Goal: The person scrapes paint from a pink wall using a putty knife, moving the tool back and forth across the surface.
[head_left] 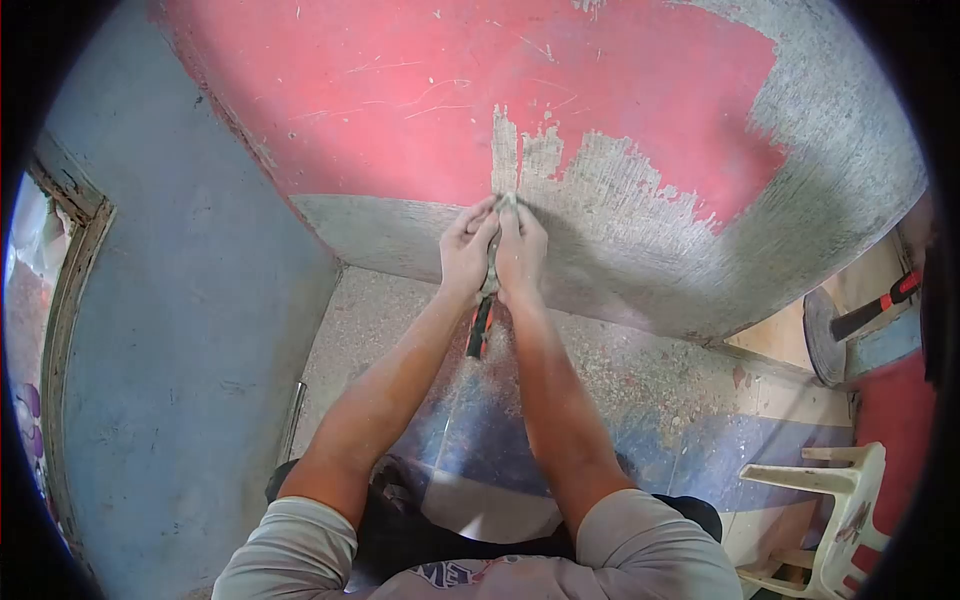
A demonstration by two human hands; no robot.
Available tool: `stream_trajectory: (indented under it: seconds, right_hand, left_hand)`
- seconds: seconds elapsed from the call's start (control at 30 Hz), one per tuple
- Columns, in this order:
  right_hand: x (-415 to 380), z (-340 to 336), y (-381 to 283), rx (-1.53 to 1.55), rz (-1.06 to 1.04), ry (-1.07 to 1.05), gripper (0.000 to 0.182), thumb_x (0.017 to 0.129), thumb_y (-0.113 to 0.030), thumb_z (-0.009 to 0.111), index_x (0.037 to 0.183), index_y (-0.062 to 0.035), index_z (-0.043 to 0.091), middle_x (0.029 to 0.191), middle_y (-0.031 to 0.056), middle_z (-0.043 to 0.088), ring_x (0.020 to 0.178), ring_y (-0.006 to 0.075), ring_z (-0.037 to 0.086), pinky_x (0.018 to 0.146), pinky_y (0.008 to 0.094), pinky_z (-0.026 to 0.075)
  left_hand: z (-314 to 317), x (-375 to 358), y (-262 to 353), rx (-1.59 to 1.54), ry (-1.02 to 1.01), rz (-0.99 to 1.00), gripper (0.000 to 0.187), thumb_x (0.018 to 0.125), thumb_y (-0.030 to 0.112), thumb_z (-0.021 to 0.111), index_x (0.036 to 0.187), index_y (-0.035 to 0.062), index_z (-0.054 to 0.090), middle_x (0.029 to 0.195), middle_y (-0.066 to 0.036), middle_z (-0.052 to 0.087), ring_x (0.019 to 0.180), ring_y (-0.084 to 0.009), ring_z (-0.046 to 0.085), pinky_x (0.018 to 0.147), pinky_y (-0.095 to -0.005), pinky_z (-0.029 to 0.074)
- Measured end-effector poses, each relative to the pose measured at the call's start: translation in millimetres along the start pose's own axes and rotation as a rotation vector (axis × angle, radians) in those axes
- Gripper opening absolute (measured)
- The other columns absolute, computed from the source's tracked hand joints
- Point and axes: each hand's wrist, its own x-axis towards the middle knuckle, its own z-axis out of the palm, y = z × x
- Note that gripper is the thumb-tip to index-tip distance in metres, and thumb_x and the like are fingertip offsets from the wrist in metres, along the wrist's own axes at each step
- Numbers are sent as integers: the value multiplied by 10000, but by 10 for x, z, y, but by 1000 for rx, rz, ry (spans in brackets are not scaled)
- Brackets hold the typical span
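Note:
Both my hands are closed together at the lower edge of the red paint on the wall. My left hand [464,258] and my right hand [523,256] are coated in pale dust. Between them they grip a scraper [480,332], whose black and orange-red handle hangs down below my wrists. Its working end is mostly hidden by my fingers, close against the wall. Red paint [390,110] covers the upper wall. Around and right of my hands lies bare grey plaster [600,190] with ragged edges, and a narrow stripped band rises just above my fingertips.
Paint flakes and dust [640,390] litter the tiled floor. A blue-grey wall [190,300] stands to my left, with a wooden-framed opening beyond it. At right are a cream plastic chair [850,500] and a round grey disc [824,338] beside a black-and-red handle.

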Motion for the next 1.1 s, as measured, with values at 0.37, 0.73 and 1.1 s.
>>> stream_trajectory:
  seconds: [0.37, 0.73, 1.1]
  right_hand:
    - [250, 176, -982, -8, -103, -64, 281, 1054, -193, 521, 1045, 37, 683, 973, 70, 690, 890, 129, 595, 790, 312, 486]
    - [161, 29, -705, -62, -152, -22, 298, 1058, -220, 546, 1019, 35, 693, 944, 50, 692, 876, 117, 603, 788, 294, 480]
    - [-31, 46, -390, 48, -43, 54, 279, 1029, -168, 508, 1035, 56, 673, 861, 108, 670, 838, 135, 594, 775, 337, 481]
  left_hand:
    - [317, 217, 695, -162, -20, 106, 298, 1004, 69, 661, 1298, 17, 674, 1031, -30, 717, 873, -60, 646, 752, -215, 534]
    - [307, 109, 450, -91, -5, 78, 328, 1001, 87, 674, 1322, 21, 654, 1055, -42, 717, 917, -80, 662, 782, -216, 539]
    - [92, 42, 74, -59, -7, 5, 310, 1012, 80, 658, 1314, 13, 659, 1055, -25, 713, 924, -75, 649, 804, -219, 533]
